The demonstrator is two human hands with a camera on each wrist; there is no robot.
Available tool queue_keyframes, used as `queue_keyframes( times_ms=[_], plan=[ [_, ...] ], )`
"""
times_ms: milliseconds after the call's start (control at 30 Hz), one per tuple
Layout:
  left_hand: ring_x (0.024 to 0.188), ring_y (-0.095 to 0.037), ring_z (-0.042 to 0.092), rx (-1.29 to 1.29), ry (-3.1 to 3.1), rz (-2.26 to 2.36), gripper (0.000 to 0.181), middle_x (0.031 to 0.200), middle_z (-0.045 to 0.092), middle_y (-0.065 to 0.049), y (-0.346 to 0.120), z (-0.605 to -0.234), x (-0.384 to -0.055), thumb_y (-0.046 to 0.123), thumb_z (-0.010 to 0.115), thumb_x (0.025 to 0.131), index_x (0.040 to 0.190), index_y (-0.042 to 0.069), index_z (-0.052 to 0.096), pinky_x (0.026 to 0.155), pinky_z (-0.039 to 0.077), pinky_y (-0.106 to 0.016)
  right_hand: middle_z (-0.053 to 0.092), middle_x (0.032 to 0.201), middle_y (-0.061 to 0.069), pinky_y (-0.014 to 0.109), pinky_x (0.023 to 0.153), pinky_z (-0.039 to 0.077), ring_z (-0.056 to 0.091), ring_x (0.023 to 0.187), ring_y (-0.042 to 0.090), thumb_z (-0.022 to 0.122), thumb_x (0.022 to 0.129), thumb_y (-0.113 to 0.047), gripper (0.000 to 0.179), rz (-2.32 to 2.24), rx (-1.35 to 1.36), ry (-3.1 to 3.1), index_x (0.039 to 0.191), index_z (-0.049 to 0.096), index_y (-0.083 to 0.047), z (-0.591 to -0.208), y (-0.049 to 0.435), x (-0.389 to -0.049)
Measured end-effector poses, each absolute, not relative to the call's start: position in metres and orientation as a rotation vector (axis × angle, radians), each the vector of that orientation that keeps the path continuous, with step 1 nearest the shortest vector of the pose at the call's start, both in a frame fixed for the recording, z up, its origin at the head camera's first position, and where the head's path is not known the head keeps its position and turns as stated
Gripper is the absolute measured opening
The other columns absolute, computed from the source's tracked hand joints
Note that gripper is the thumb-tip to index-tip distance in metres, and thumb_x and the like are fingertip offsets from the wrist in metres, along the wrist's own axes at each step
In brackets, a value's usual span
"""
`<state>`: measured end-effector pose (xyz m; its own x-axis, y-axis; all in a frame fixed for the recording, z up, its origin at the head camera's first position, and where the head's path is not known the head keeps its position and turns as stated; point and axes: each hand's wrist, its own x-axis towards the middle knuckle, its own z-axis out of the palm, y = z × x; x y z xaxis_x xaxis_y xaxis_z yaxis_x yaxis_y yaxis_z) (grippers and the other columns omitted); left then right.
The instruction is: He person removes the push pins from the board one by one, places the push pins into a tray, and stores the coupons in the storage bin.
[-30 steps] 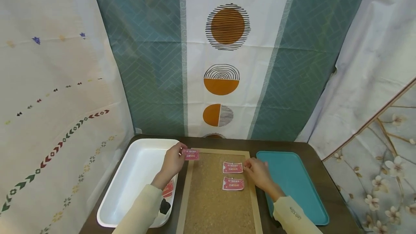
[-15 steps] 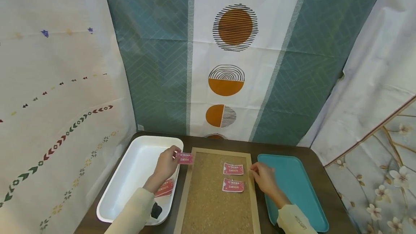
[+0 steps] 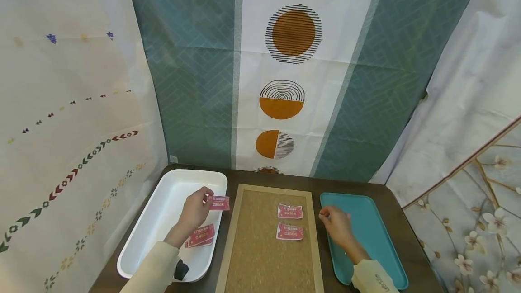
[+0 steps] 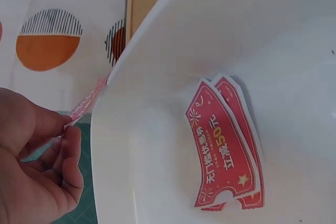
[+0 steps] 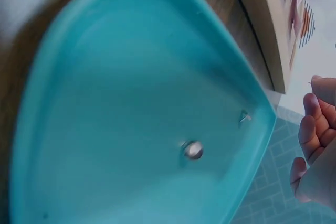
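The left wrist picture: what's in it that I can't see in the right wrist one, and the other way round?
Only left wrist: the white tray, two overlapping coupons lying in it, and the left hand pinching another coupon.

Only right wrist: the teal tray, two small metal pieces in it, and the right hand, seemingly pinching something tiny.

Both: part of the board's wooden frame and the patterned cloth.

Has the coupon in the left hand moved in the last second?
Yes, leftward. In the head view, the held coupon overlapped the corkboard's wooden frame a second ago; now it shows clear of it, to its left.
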<state>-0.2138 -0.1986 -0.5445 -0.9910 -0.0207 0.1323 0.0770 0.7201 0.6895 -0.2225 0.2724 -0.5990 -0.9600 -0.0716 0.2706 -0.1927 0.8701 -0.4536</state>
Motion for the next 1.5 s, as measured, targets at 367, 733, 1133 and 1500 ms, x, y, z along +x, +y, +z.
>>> queue_keyframes(
  times_ms=[367, 733, 1133, 1500],
  plan=[
    [0.073, -0.017, 0.060, 0.006, -2.869, -1.075, 0.023, 0.092, 0.068, -0.010, -0.217, -0.548, -0.202, 0.004, 0.071, 0.098, 0.121, 0.000, 0.066, 0.066, 0.055, -0.030, 0.073, 0.086, 0.000, 0.047, 0.077, 0.033, 0.067, 0.084, 0.024, 0.081, 0.092, -0.008, 0.010, 0.723, 0.171, -2.767, 0.095, 0.073, -0.011, -0.606, 0.301, -0.211],
    [0.080, -0.020, 0.063, 0.067, -2.942, -1.052, 0.024, 0.096, 0.069, -0.012, -0.224, -0.552, -0.198, 0.006, 0.071, 0.098, 0.121, 0.000, 0.066, 0.069, 0.056, -0.033, 0.071, 0.086, -0.001, 0.046, 0.074, 0.033, 0.065, 0.084, 0.024, 0.080, 0.093, -0.011, 0.008, 0.693, 0.123, -2.796, 0.093, 0.072, -0.013, -0.610, 0.314, -0.203],
    [0.071, -0.019, 0.063, 0.125, -3.029, -1.080, 0.026, 0.089, 0.068, -0.012, -0.233, -0.565, -0.190, -0.002, 0.067, 0.093, 0.119, -0.005, 0.064, 0.057, 0.053, -0.031, 0.072, 0.088, 0.000, 0.046, 0.073, 0.032, 0.066, 0.085, 0.024, 0.081, 0.091, -0.010, 0.010, 0.666, 0.110, -2.839, 0.092, 0.072, -0.014, -0.620, 0.323, -0.192],
    [0.071, -0.020, 0.061, 0.178, -3.117, -1.016, 0.020, 0.086, 0.067, -0.010, -0.232, -0.571, -0.189, 0.000, 0.066, 0.096, 0.115, -0.006, 0.065, 0.058, 0.052, -0.031, 0.074, 0.090, 0.001, 0.047, 0.075, 0.032, 0.067, 0.087, 0.024, 0.079, 0.094, -0.012, 0.006, 0.696, 0.053, -2.904, 0.095, 0.074, -0.013, -0.627, 0.330, -0.191]
  ],
)
